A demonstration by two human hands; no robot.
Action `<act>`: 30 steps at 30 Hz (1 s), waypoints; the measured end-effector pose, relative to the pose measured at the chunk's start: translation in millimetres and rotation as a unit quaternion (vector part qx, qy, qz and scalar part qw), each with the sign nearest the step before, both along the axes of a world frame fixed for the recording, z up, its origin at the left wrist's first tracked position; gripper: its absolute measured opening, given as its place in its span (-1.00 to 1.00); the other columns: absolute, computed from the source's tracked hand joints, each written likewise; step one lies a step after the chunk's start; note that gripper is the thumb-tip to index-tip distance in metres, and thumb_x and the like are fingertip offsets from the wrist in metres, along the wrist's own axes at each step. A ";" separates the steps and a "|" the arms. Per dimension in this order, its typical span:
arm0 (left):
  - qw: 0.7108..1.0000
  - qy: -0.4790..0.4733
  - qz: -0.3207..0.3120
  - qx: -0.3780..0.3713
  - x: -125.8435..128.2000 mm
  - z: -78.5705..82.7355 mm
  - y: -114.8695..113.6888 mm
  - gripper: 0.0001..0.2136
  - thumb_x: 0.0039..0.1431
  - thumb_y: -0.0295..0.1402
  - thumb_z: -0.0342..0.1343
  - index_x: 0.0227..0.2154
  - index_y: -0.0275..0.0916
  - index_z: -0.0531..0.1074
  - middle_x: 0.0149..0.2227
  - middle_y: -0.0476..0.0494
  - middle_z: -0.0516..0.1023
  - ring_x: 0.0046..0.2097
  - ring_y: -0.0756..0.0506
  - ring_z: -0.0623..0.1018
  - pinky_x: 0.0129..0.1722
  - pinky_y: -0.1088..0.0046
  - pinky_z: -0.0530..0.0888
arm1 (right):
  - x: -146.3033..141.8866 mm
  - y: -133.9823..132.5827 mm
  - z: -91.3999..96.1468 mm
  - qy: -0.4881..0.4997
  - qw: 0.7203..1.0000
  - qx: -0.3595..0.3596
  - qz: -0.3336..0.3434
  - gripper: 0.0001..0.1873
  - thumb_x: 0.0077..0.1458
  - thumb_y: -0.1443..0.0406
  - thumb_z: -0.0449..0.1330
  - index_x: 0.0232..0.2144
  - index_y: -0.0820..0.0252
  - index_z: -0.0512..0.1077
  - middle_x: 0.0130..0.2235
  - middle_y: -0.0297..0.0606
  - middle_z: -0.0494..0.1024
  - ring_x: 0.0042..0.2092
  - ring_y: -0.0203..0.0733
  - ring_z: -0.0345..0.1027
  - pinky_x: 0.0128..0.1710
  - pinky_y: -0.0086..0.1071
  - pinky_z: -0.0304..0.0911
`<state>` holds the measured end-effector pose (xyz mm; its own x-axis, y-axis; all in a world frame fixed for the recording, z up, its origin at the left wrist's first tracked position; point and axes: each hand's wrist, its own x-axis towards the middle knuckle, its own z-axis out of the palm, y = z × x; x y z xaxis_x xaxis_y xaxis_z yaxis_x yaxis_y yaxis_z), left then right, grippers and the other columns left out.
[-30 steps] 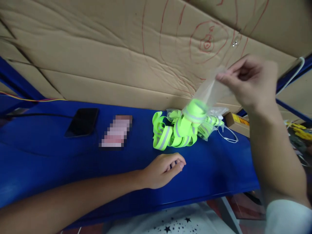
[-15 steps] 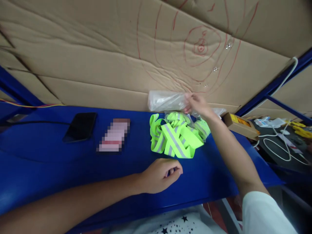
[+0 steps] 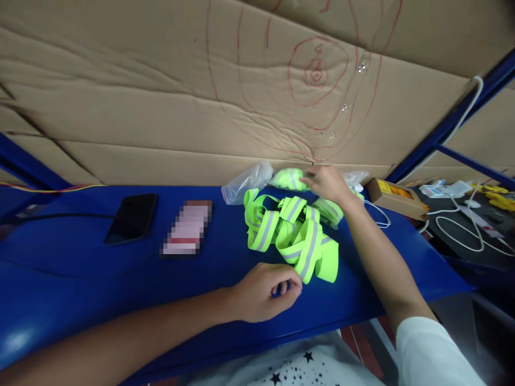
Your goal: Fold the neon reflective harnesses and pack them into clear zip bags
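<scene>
A tangle of fluorescent yellow-green reflective strap (image 3: 309, 241) with a grey stripe lies loose on the blue table (image 3: 225, 279). My left hand (image 3: 267, 292) rests in front of it, fingers curled round a hollow with nothing in it, knuckles close to the strap's near loop. Behind the tangle, my right hand (image 3: 328, 183) has its fingertips closed on the right end of a bagged reflective strap (image 3: 290, 178); the fingers are slightly blurred. Under my right wrist lies another bundle of strap in clear plastic (image 3: 330, 212). A crumpled clear plastic bag (image 3: 247, 183) lies to the left.
A black phone (image 3: 132, 217) with a cable and a pixelated phone-like object (image 3: 187, 228) lie on the left. Cardboard (image 3: 161, 118) with red rings stands along the back. On the right are an open carton (image 3: 396, 198), white cables (image 3: 458, 230) and a blue frame (image 3: 426, 145).
My right hand has let go of the clear bag, which now lies further left, and has moved onto the bagged strap. The loose tangle has shifted and spread towards my left hand.
</scene>
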<state>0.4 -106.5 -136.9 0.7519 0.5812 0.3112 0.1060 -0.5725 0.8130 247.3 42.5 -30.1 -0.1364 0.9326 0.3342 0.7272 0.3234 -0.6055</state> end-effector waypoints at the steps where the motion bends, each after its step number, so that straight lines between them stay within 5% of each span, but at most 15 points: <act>1: 1.000 0.001 -0.003 0.021 0.0 -0.5 -1.0 -0.84 0.34 -0.36 0.08 -0.21 -0.27 0.55 -0.38 -0.06 0.64 -0.43 0.05 0.55 -0.43 0.59 0.42 | 0.1 -7.6 9.0 0.024 1.000 0.008 -0.008 -0.69 0.02 0.17 0.47 -0.37 0.31 0.54 -0.30 -0.33 0.61 -0.25 -0.37 0.34 -0.20 -0.55 0.16; 5: 0.982 -0.003 -0.021 0.187 -1.7 -6.5 -7.1 -0.87 0.33 -0.36 0.08 -0.16 -0.20 0.51 -0.31 -0.07 0.68 -0.39 -0.01 0.61 -0.39 0.49 0.47 | 2.9 -55.1 29.0 0.196 0.980 -0.029 -0.017 -0.59 0.16 -0.03 0.31 -0.28 0.23 0.48 -0.32 -0.30 0.57 -0.34 -0.29 0.39 -0.31 -0.46 0.27; 9: 0.951 -0.003 -0.040 0.306 -3.9 -14.0 -12.8 -0.93 0.34 -0.37 0.06 -0.21 -0.14 0.45 -0.33 -0.06 0.67 -0.40 -0.03 0.60 -0.42 0.43 0.43 | -9.0 -114.2 4.2 0.299 0.951 -0.076 -0.011 -0.58 0.10 -0.05 0.32 -0.26 0.08 0.31 -0.37 -0.35 0.51 -0.49 -0.25 0.36 -0.50 -0.39 0.29; 13: 0.969 -0.056 0.027 0.238 -3.7 -16.7 -10.1 -0.81 0.33 -0.18 0.18 -0.17 -0.18 0.38 -0.33 -0.09 0.61 -0.36 -0.05 0.59 -0.38 0.44 0.46 | -35.2 -154.3 -44.3 0.305 0.947 -0.097 0.012 -0.65 0.22 -0.03 0.25 -0.26 0.03 0.27 -0.46 -0.40 0.43 -0.59 -0.30 0.16 -0.63 -0.41 0.09; 17: 0.987 -0.113 0.053 0.097 -4.7 -12.6 -4.1 -0.59 0.17 -0.02 0.33 -0.15 -0.21 0.38 -0.31 -0.09 0.58 -0.35 -0.05 0.55 -0.33 0.44 0.48 | -42.4 -167.3 -76.9 0.154 0.974 0.112 0.121 -0.82 0.33 0.20 0.15 -0.03 -0.01 0.34 -0.46 -0.42 0.35 -0.51 -0.26 0.23 -0.50 -0.36 0.18; 22: 0.989 -0.133 0.062 -0.005 -5.7 -1.7 -1.7 -0.86 0.36 -0.29 0.16 -0.17 -0.26 0.43 -0.31 -0.10 0.60 -0.33 -0.01 0.54 -0.29 0.50 0.48 | -34.7 -167.7 -79.0 0.036 0.959 0.232 0.161 -0.75 0.20 0.27 0.29 -0.07 0.02 0.40 -0.40 -0.33 0.49 -0.47 -0.23 0.29 -0.48 -0.33 0.18; 25: 0.990 -0.124 0.069 -0.002 -6.0 0.0 -2.4 -0.92 0.36 -0.38 0.09 -0.27 -0.26 0.43 -0.41 -0.04 0.54 -0.41 0.03 0.47 -0.38 0.53 0.40 | -34.7 -171.3 -74.7 0.010 0.952 0.219 0.214 -0.81 0.21 0.34 0.28 -0.13 0.01 0.41 -0.47 -0.40 0.48 -0.52 -0.26 0.31 -0.51 -0.33 0.16; 30: 0.991 -0.125 0.058 0.005 -7.3 -6.0 -2.3 -0.86 0.28 -0.39 0.13 -0.41 -0.24 0.38 -0.60 0.11 0.32 -0.59 0.09 0.30 -0.55 0.57 0.21 | -34.1 -177.2 -71.3 -0.015 0.947 0.152 0.282 -0.76 0.23 0.13 0.31 -0.11 0.02 0.43 -0.48 -0.44 0.44 -0.51 -0.30 0.33 -0.50 -0.32 0.15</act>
<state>-6.9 -108.8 -142.9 0.5797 0.6543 0.4855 -0.0320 -0.5771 0.8160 213.2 -134.8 -101.4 -0.5976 0.5706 0.5633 0.4025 0.8211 -0.4047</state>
